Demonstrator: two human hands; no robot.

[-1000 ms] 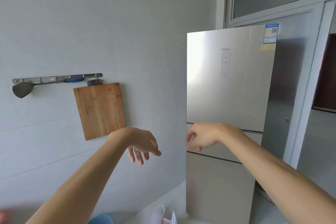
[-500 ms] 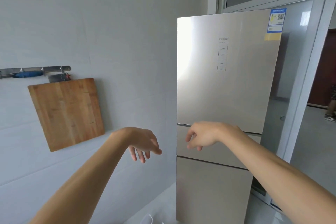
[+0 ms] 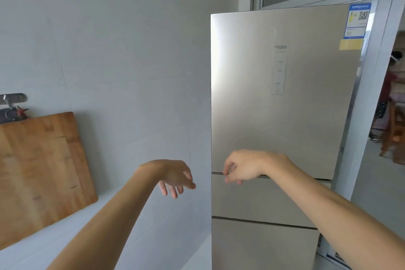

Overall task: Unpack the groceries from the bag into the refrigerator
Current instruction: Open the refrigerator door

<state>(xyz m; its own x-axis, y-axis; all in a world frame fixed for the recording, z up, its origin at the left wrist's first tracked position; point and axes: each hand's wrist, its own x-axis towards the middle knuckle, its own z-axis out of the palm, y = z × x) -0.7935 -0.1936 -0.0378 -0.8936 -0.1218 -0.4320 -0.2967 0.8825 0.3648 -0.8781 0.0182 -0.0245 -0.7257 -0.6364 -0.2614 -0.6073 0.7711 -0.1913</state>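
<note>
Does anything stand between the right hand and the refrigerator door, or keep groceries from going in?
Nothing visible lies between the right hand and the refrigerator; its curled fingers are at the seam under the upper door. The doors are all closed, though, so the inside is shut off for now.

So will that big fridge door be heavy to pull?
Probably heavy: the door is tall and wide. It looks smooth and shiny with no handle, so likely slippery; the right hand curls at its bottom edge instead. It looks rigid, so it shouldn't bend.
</note>
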